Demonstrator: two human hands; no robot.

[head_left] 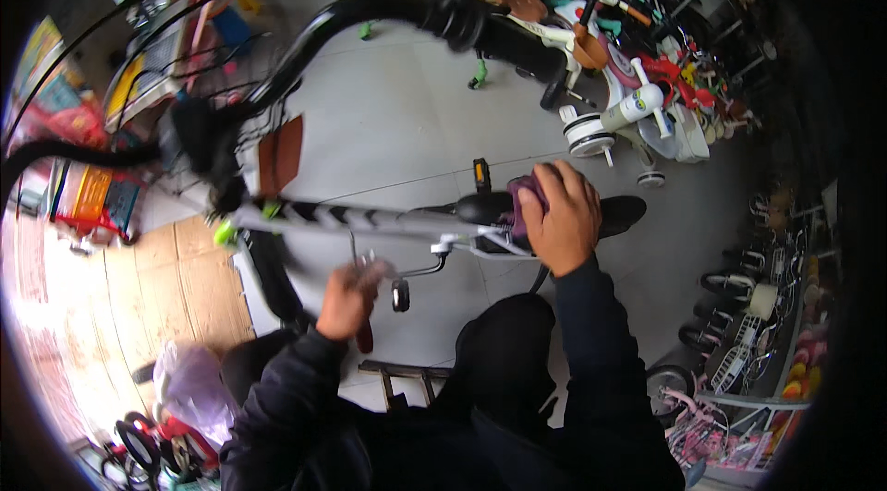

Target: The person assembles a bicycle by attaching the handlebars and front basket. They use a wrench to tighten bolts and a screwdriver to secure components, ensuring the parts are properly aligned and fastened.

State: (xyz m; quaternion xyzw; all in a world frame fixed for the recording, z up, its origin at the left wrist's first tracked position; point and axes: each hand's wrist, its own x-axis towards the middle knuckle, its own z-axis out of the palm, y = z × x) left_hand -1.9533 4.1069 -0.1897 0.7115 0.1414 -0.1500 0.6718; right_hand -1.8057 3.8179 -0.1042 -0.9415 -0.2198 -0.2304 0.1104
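Observation:
A bicycle with a white and black frame [370, 220] stands before me, its black handlebar [323, 24] curving up on the left and far side. My right hand [565, 221] is closed over a purple cloth [524, 198] pressed against the black saddle [483, 207]. Behind that hand the rear wheel's dark end [621, 216] shows. My left hand [348, 299] is closed, low beside the near side of the frame; a blurred pale thing at its fingertips is too smeared to name. Close by are the near pedal [400, 295] and its crank. The far pedal [480, 175] has an orange reflector.
Children's ride-on toys [637, 112] crowd the far right. Small bikes [730, 325] line a rack at the right. A flattened cardboard sheet [176, 283] lies on the left floor, near a clear plastic bag [196, 389]. A low stool-like frame [407, 375] stands by my legs.

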